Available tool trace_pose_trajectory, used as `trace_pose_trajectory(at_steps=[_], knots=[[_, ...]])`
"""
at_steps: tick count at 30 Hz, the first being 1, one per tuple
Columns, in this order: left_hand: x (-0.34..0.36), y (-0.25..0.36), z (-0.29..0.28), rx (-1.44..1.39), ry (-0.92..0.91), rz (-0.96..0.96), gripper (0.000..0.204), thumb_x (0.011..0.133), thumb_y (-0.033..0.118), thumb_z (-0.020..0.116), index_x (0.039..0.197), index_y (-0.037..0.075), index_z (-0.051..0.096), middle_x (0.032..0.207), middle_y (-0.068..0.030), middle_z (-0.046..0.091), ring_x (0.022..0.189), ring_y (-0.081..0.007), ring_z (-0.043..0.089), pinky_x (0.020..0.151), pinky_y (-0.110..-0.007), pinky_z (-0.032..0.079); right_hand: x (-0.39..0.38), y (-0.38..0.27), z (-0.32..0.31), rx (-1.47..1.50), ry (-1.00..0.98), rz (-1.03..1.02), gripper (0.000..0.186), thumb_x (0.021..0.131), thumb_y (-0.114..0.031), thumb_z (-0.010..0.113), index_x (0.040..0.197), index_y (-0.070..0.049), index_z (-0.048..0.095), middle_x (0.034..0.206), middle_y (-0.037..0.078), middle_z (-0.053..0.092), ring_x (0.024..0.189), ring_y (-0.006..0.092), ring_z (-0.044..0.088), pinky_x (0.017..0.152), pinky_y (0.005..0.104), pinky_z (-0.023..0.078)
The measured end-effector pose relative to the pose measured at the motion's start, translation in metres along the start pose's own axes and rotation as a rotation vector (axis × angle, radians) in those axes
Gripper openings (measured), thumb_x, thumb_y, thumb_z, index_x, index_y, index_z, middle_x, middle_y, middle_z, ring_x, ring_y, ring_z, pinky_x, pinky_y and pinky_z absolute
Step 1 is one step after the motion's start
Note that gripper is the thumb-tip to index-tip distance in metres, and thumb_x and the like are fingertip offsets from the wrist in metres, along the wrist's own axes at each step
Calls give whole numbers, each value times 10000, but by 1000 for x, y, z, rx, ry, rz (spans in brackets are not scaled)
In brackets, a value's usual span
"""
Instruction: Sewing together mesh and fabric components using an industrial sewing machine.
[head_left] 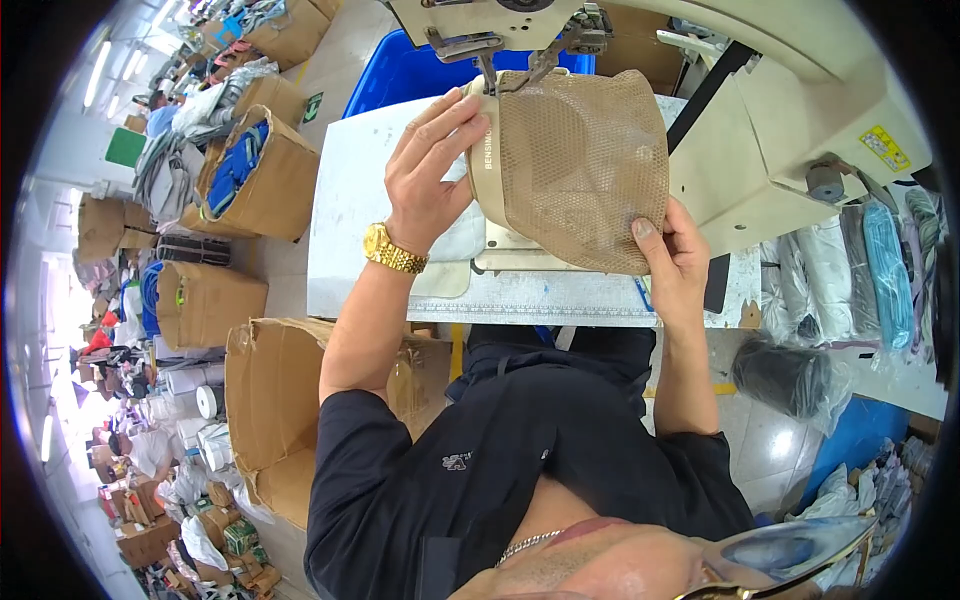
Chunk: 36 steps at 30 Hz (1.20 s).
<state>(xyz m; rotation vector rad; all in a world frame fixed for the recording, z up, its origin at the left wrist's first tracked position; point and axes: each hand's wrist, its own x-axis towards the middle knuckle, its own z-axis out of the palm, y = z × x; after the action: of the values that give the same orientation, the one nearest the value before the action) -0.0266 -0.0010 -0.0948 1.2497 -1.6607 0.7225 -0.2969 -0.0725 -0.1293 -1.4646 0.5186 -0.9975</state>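
Note:
A tan mesh bag (590, 150) with a plain lettered band (487, 185) along its left edge lies under the presser foot (490, 82) of a sewing machine (800, 150). My left hand (430, 165), a gold watch (392, 250) on its wrist, rests with fingers stretched out against the band, fingertips close to the foot. The lower right corner of the bag is pinched in my right hand (668, 250), thumb on top and fingers partly hidden behind the mesh. Cloth covers the needle's stitching point.
The white worktable (350, 200) has a ruler strip (540, 308) along its near edge. A blue bin (420, 75) stands behind it. Open cardboard boxes (275, 400) line the left, and plastic-wrapped rolls (830, 275) lie at the right.

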Motion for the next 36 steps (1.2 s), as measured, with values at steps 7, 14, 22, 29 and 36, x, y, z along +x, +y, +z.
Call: trace_pose_trajectory(at_steps=[7, 14, 22, 29, 36], knots=[[1, -3, 0, -73, 3, -24, 391, 704, 103, 812, 1080, 84, 707, 1200, -88, 672, 1155, -280, 622, 942, -376, 534, -5, -14, 9, -7, -4, -47, 336, 952, -47, 573, 1271, 50, 541, 1040, 21, 620, 903, 67, 545, 794, 214, 443], [6, -8, -2, -102, -30, -28, 404, 721, 128, 816, 1100, 58, 695, 1198, -114, 672, 1157, -284, 622, 965, -379, 512, -8, -18, 12, -31, -20, -62, 329, 952, -38, 568, 1266, 53, 540, 1054, 27, 617, 919, 70, 545, 808, 222, 446], [7, -11, 0, -149, -49, -85, 412, 723, 121, 808, 1120, 83, 704, 1220, -91, 666, 1168, -269, 615, 972, -375, 513, 1, -17, 10, -12, -17, -51, 309, 950, -37, 565, 1246, 50, 556, 1033, 21, 625, 894, 61, 553, 793, 217, 450], [9, -10, -2, -146, -64, -77, 431, 716, 91, 797, 1136, 76, 701, 1233, -92, 659, 1176, -272, 609, 982, -373, 506, 5, -21, 12, -27, 12, -75, 305, 944, -43, 568, 1236, 44, 570, 984, 1, 627, 834, 47, 546, 750, 206, 450], [4, -5, 0, -89, -12, -31, 401, 697, 60, 794, 1090, 64, 718, 1190, -95, 675, 1156, -272, 621, 965, -371, 519, 15, -16, 8, -38, 19, -49, 290, 933, -27, 562, 1214, 37, 587, 957, -2, 616, 825, 46, 535, 743, 211, 445]])
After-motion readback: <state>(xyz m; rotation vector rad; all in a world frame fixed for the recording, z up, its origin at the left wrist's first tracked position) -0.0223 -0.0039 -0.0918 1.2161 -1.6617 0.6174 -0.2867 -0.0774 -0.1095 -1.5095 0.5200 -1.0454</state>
